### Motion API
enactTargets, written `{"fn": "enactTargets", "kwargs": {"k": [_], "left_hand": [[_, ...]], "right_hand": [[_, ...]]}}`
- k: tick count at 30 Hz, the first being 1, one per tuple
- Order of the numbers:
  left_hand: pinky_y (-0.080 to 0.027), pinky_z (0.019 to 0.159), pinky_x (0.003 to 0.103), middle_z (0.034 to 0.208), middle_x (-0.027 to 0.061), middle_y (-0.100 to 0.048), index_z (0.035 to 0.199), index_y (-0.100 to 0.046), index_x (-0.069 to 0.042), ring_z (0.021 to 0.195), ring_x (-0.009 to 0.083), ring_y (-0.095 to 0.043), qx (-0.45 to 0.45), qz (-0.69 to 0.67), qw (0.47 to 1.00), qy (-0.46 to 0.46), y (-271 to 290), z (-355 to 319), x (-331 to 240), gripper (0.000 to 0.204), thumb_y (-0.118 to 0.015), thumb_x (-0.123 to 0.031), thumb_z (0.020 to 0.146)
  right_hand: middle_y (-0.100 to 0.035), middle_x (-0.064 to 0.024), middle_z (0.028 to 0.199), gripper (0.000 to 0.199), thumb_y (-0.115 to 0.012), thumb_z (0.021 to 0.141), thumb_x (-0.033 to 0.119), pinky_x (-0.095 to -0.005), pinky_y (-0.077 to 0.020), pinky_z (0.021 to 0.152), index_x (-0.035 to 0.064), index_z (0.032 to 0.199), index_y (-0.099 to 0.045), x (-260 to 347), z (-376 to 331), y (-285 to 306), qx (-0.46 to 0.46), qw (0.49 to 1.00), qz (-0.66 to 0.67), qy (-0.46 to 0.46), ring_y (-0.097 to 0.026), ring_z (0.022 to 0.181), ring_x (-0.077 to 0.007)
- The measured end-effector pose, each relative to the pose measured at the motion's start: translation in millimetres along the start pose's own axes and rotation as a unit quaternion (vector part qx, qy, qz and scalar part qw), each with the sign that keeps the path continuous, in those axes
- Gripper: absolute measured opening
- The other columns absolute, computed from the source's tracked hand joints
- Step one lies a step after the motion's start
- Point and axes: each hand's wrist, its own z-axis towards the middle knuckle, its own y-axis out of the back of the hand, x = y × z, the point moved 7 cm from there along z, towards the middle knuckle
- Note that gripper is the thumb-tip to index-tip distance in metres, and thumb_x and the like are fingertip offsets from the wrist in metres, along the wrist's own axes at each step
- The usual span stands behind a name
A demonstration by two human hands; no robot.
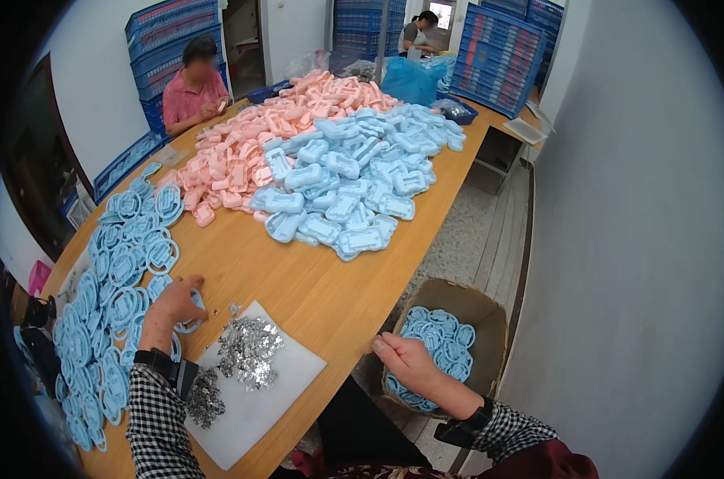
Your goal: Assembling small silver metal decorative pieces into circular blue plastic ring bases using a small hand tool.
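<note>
Left hand curled, fingers pinching a light-blue plastic ring part against the wooden table. Right hand loosely cupped and holding nothing, fingers half bent, hovering off the table's near-right edge, above a cardboard box.

Head view, places taken from the table:
- White sheet on the near edge, between the two hands. A heap of small silvery metal pieces lies on it, just right of the left hand; a second, smaller heap sits by the left wrist.
- Spread of blue ring parts runs along the left edge; the held ring touches its inner margin.
- Mid-table, well away from both hands: a large pile of light-blue moulded shells, and beside it to the left and farther back a pile of pink moulded shells.
- The cardboard box stands on the floor by the right edge, part filled with finished blue rings.
- Far left side: a person in a pink shirt seated at the table, hands busy. Beyond the far end: another person standing.
- Blue plastic crates are stacked against the back wall.
- Checked sleeves and dark wristbands on both forearms.
</note>
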Motion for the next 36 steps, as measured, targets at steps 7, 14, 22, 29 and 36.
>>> {"fn": "enactTargets", "kwargs": {"k": [7, 14, 22, 29, 36], "left_hand": [[-0.053, 0.099, 0.042, 0.128, 0.0171, -0.062, 0.141, -0.054, -0.008, 0.12, 0.035, -0.061, -0.004, -0.104, 0.994, -0.03, 0.4, 21.1, 22.8, 0.095, -0.091, -0.028, 0.056], [-0.051, 0.102, 0.042, 0.134, 0.0151, -0.063, 0.142, -0.055, -0.009, 0.122, 0.0335, -0.061, 0.061, 0.086, 0.994, 0.03, -4.1, 6.7, 11.7, 0.095, -0.091, -0.034, 0.057], [-0.05, 0.104, 0.041, 0.136, 0.0153, -0.063, 0.143, -0.053, -0.009, 0.125, 0.0326, -0.059, 0.033, -0.056, 0.998, 0.022, 7.9, 10.4, 35.2, 0.097, -0.091, -0.03, 0.056], [-0.048, 0.107, 0.042, 0.14, 0.0166, -0.06, 0.144, -0.051, -0.009, 0.128, 0.0347, -0.057, 0.044, 0.036, 0.998, -0.015, 3.2, 0.0, 48.1, 0.098, -0.09, -0.027, 0.057], [-0.049, 0.103, 0.042, 0.138, 0.0164, -0.053, 0.142, -0.053, -0.008, 0.127, 0.0355, -0.055, 0.015, -0.075, 0.997, -0.007, 8.2, -5.8, 46.2, 0.099, -0.091, -0.026, 0.053]], "right_hand": [[-0.045, -0.0014, 0.067, 0.033, -0.051, 0.107, 0.025, -0.0302, -0.0404, 0.058, -0.0012, 0.088, -0.055, 8.7, -14.1, -2.7, -0.022, 1.0, -0.012, 0.004, -0.041, 0.064, -0.0106], [-0.051, -0.0134, 0.065, 0.031, -0.052, 0.106, 0.028, -0.0341, -0.0448, 0.058, -0.0003, 0.097, -0.063, -18.5, -32.8, 3.7, -0.047, 0.998, -0.006, -0.04, -0.049, 0.059, -0.0173], [-0.056, -0.0007, 0.071, 0.031, -0.052, 0.107, 0.023, -0.0268, -0.0451, 0.062, -0.0019, 0.103, -0.069, -34.3, -38.8, -5.6, -0.019, 0.997, -0.011, -0.07, -0.051, 0.068, -0.0073], [-0.046, -0.009, 0.064, 0.032, -0.052, 0.106, 0.029, -0.0333, -0.043, 0.057, 0.0002, 0.098, -0.064, -48.0, -41.5, -11.3, -0.03, 0.997, 0.031, -0.062, -0.045, 0.06, -0.0129], [-0.05, 0.0022, 0.07, 0.03, -0.052, 0.107, 0.024, -0.0266, -0.0428, 0.061, -0.0002, 0.093, -0.063, -47.1, -38.2, -19.1, -0.008, 0.997, 0.026, -0.073, -0.046, 0.067, -0.0062]]}}
